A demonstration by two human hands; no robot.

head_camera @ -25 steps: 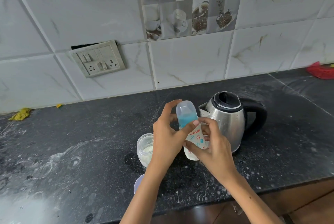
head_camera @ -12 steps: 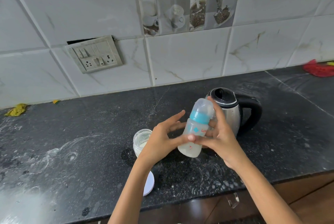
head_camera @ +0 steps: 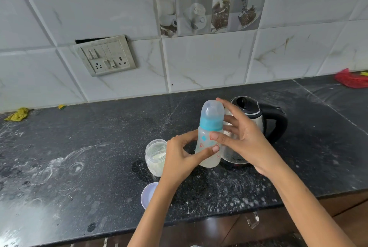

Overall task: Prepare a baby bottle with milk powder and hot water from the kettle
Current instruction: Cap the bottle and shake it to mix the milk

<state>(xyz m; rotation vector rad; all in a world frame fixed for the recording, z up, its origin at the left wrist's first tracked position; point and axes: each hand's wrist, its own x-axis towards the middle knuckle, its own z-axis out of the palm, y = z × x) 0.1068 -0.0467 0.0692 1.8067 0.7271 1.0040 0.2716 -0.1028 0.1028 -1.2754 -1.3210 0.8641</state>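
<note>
I hold the baby bottle [head_camera: 210,123] upright above the black counter [head_camera: 99,137], in front of the kettle. It has a clear cap, a teal collar and a little milky liquid at the bottom. My left hand [head_camera: 182,157] pinches the bottle's lower body between thumb and fingers. My right hand [head_camera: 244,140] holds it from the right, thumb across the front and spread fingers reaching behind up to the cap. The steel kettle [head_camera: 256,119], with black lid and handle, stands just behind the bottle. An open glass jar of milk powder [head_camera: 156,157] stands to the left of my left hand.
The jar's pale lid [head_camera: 148,195] lies near the counter's front edge, partly under my left forearm. White powder is smeared over the counter's left side. A switchboard [head_camera: 105,57] is on the tiled wall. A yellow rag [head_camera: 18,114] lies far left, a red cloth [head_camera: 351,79] far right.
The bottle went from tilted right to upright and a little higher. My right hand's fingers have spread out along its side; my left hand has kept its hold on the lower body.
</note>
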